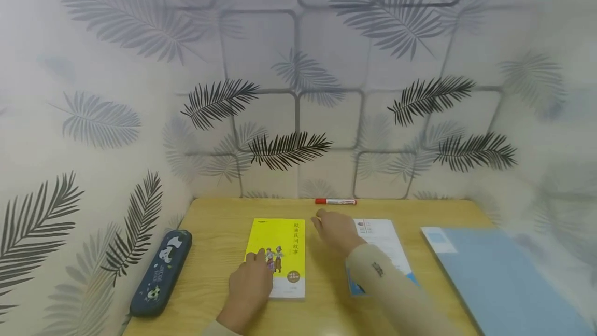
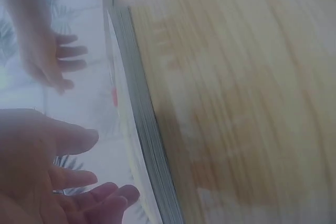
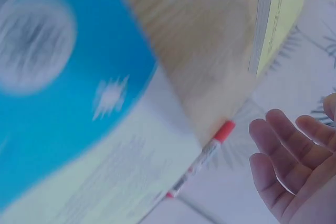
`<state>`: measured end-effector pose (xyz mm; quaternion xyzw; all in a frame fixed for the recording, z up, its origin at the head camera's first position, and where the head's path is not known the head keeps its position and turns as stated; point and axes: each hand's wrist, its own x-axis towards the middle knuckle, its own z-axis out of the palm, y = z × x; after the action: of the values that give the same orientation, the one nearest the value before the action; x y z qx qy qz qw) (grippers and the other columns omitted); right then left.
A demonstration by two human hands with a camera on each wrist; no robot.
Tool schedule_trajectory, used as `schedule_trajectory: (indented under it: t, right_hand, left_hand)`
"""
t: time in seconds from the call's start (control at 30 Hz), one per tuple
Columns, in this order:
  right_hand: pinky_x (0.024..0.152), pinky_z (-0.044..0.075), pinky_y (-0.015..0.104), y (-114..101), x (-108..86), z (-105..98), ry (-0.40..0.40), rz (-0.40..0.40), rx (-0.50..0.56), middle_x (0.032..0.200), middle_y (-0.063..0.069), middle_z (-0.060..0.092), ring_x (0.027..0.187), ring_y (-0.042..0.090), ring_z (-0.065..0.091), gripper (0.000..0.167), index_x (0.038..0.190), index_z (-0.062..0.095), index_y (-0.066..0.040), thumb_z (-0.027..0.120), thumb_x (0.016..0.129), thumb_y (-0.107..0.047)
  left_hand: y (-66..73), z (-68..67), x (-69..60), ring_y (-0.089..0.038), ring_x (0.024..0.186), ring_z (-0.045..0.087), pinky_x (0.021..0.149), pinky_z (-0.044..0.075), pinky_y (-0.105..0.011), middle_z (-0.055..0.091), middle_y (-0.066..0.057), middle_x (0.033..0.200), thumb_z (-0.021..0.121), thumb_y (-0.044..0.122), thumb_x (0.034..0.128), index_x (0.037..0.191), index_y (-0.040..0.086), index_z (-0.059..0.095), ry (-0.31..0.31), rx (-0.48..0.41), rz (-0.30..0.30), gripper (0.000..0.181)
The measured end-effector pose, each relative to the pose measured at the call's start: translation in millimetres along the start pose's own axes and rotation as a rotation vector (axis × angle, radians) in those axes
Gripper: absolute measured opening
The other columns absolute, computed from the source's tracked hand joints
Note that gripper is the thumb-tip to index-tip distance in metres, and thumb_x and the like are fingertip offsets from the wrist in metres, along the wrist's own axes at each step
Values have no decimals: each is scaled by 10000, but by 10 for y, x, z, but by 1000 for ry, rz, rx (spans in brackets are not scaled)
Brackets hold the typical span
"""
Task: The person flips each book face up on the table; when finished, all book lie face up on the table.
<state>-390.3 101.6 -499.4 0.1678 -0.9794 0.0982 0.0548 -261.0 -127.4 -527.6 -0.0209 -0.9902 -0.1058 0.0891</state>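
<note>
In the head view my left hand [image 1: 251, 280] lies over the lower left part of a yellow book [image 1: 280, 237], fingers loosely bent. My right hand [image 1: 337, 229] hovers between that book and a white and blue booklet [image 1: 380, 237], just below a red and white marker [image 1: 336, 201]. The left wrist view has my left hand [image 2: 68, 177] beside the book's page edges [image 2: 144, 114], and my right hand [image 2: 44, 51] beyond. My right hand [image 3: 299, 166] holds nothing in the right wrist view, its fingers relaxed, near the marker [image 3: 202, 158].
A dark pencil case [image 1: 160, 274] with panda pictures lies at the table's left edge. A large light blue folder [image 1: 503, 279] lies on the right side. Behind the wooden table [image 1: 219, 217] stands a wall with leaf patterns [image 1: 289, 118].
</note>
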Motion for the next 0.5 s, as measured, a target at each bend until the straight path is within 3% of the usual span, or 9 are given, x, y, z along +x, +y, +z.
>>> schedule_trajectory:
  t: [0.1,0.27,0.37,0.5]
  right_hand:
    - [486,469,335,168,-30,-119,-4,20,-34,654,-17,573,566,157,539,408,1178,647,-109,447,1094,-454]
    - [536,534,371,467,-128,-215,-8,66,-59,776,2,673,666,185,646,430,1245,648,-112,449,1091,-460]
    - [558,549,388,639,-197,-266,-5,91,-76,832,33,709,728,217,681,472,1338,626,-108,437,1092,-464]
    - [514,523,374,821,-271,-307,-13,131,-50,712,34,656,630,210,634,477,1393,580,-80,437,1100,-428]
  left_hand:
    - [170,27,25,-257,721,652,502,534,-395,649,-194,1150,718,346,967,1383,8,589,-4,-30,19,552]
    - [379,85,86,-386,1031,682,728,581,-559,600,-213,1353,733,414,942,1425,43,568,-59,-67,-3,631]
    - [492,108,108,-363,1033,685,750,584,-554,616,-206,1322,742,412,937,1392,40,589,-61,-55,29,607]
    - [620,135,121,-274,858,700,655,581,-452,677,-121,1166,789,361,906,1279,92,669,-18,-44,107,475]
